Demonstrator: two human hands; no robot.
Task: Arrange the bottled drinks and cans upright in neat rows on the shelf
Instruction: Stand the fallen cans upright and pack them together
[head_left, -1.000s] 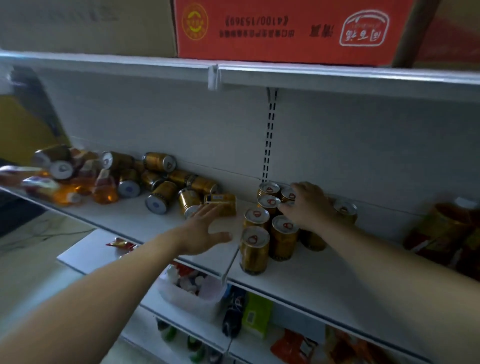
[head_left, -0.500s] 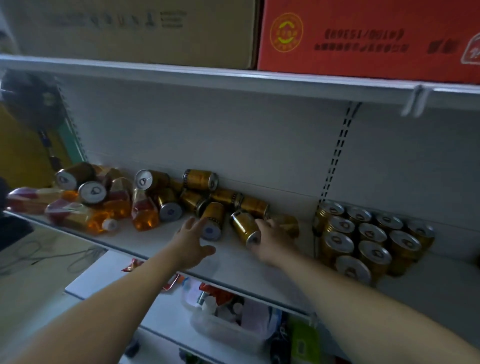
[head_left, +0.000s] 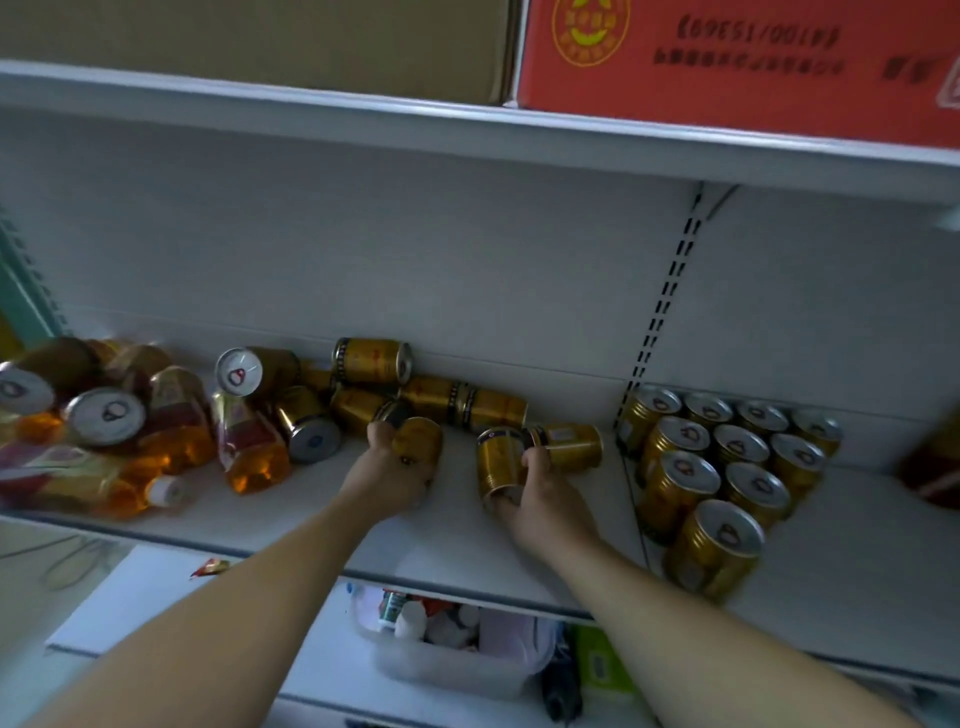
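On the white shelf my left hand grips a gold can lying on its side. A little to the right, my right hand grips another gold can, with a further lying can touching it behind. Several more gold cans lie tumbled along the back wall. At the far left, orange bottled drinks and cans lie in a heap. Right of the shelf divider, several gold cans stand upright in rows.
A brown carton and a red carton sit on the shelf above. Below the shelf, a clear plastic tub holds small items. A dark bottle shows at the right edge.
Both hands have closed round lying cans: the left reached forward onto one, the right curled round another. The view has shifted closer and slightly left.
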